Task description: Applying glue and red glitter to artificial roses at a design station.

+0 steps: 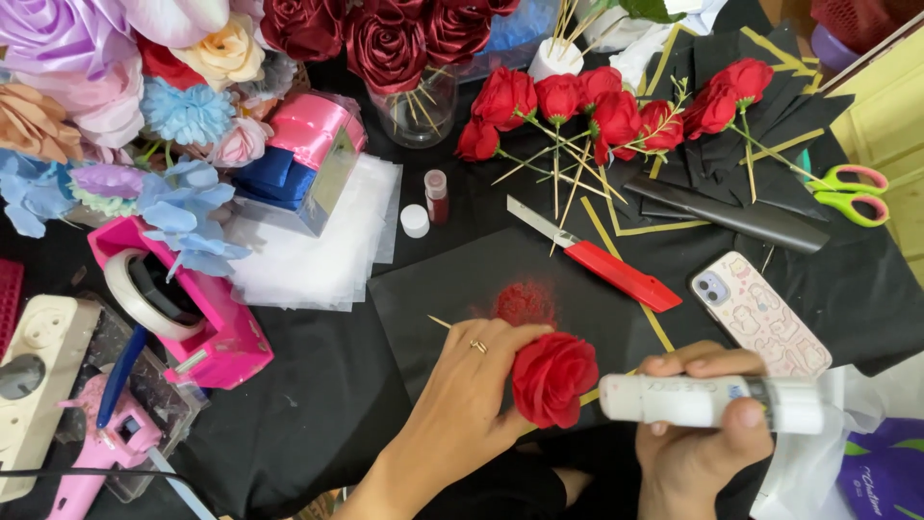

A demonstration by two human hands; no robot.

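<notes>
My left hand (pixel 472 385) grips a red ribbon rose (pixel 552 377) on a thin wooden stick, whose end pokes out past my fingers. A ring sits on one finger. My right hand (pixel 695 445) holds a white glue tube (pixel 707 399) sideways, its nozzle end touching the rose. Under the rose lies a black sheet (pixel 452 289) with a patch of red glitter (pixel 525 302). Beyond it stands a small vial of red glitter (pixel 436 195), open, with its white cap (pixel 415 221) beside it.
A red utility knife (pixel 597 255), a phone in a patterned case (pixel 758 313), green-pink scissors (pixel 852 193) and several finished red roses on sticks (pixel 597 111) lie ahead. On the left stand a pink tape dispenser (pixel 183 308), a pink glue gun (pixel 101 448), a power strip (pixel 34 376) and paper flowers (pixel 115 116).
</notes>
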